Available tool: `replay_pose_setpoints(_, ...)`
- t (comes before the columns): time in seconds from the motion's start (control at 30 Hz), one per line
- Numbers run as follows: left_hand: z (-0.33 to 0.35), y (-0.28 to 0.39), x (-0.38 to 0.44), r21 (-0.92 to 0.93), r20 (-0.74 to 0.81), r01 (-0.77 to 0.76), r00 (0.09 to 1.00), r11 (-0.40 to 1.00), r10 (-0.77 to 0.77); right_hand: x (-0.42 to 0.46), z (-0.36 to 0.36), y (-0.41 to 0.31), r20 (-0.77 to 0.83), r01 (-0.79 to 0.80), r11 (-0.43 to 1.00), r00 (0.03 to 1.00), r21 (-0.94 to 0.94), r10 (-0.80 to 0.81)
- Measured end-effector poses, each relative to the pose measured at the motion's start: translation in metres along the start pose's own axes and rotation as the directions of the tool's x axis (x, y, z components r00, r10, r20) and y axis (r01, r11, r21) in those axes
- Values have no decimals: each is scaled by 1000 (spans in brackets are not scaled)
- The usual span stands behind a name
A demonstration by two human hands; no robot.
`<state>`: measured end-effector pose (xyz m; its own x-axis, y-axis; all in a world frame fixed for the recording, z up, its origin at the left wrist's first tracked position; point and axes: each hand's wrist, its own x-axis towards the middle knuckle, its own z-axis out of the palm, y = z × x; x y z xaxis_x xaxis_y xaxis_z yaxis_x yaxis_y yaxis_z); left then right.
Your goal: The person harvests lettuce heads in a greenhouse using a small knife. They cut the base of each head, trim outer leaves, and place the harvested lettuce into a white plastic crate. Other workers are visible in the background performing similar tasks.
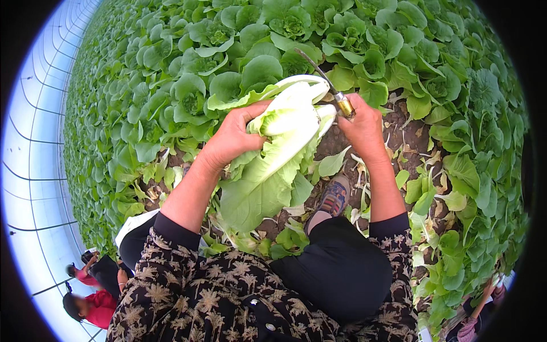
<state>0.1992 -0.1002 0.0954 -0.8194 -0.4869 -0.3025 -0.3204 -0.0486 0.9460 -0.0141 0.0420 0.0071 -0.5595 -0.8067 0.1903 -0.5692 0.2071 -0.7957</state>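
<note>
My left hand (235, 134) grips a head of leafy green vegetable (284, 141), probably Chinese cabbage or lettuce, with the thumb and fingers around its leaves. The pale stem end lies toward the upper right, and the broad green leaves hang down toward me. In my right hand (363, 126) is a narrow-bladed knife (318, 70) with a brass-coloured collar; the fist hides most of its handle. Its dark blade slants up and left past the white leaf bases (327, 87). Whether the blade touches them I cannot tell.
Dense rows of growing leafy plants (213, 55) spread ahead and to both sides. Cut leaves litter the brown soil (395, 124) around my shoe (335, 196). Translucent greenhouse sheeting (38, 149) curves along the left. People in red (100, 305) are at lower left, another person (474, 316) at lower right.
</note>
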Motion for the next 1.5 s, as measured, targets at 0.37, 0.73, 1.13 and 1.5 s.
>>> replay_pose_setpoints(0.37,-18,-23,-90,-710,-21,-30,1000,703,21,40,-71,-126,573,-277,812,815,513,-84)
replay_pose_setpoints(0.73,-15,-4,-146,-882,-132,-198,975,428,178,28,-61,-212,409,-184,849,912,495,-40)
replay_pose_setpoints(1.13,-56,29,-222,-286,-174,-486,874,826,454,-4,-15,-279,424,-205,754,899,624,-106)
replay_pose_setpoints(1.5,-63,5,-275,412,-461,-514,594,752,659,-28,43,-316,492,-199,751,850,629,-187)
